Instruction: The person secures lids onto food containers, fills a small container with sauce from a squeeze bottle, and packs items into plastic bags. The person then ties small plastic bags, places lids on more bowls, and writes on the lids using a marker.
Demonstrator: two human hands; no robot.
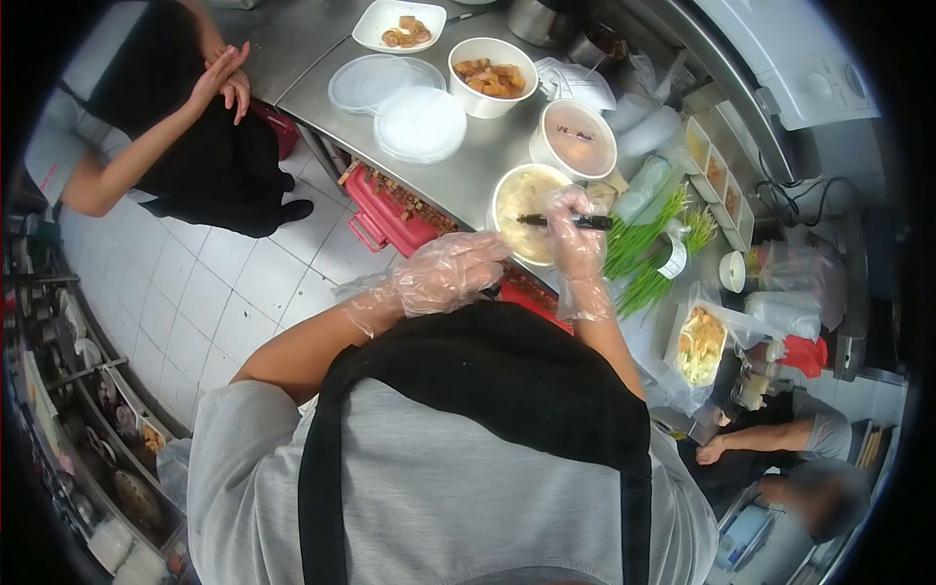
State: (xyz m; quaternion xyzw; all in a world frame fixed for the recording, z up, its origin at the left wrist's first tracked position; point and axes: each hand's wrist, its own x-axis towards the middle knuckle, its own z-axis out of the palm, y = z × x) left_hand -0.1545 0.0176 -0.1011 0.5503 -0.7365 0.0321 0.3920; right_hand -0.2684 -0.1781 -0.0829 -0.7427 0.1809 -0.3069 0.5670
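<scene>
A black marker pen [593,222] is gripped in my right hand [573,234], which wears a clear plastic glove. The pen lies across the top of a round white tub [502,219] with pale food in it; whether its tip touches the tub I cannot tell. My left hand [450,273], gloved too, is closed in front of my apron. A small black piece [490,291], like a pen cap, pokes out from its fingers. Just behind the tub stands another round tub [577,139] with a see-through lid.
Clear lids [419,127], a bowl of brown cubes [492,80] and a square dish [398,27] sit on the steel counter. Green stalks [648,249] lie at right, near a bagged food tray [700,346]. One co-worker [195,127] stands left, another [780,444] right.
</scene>
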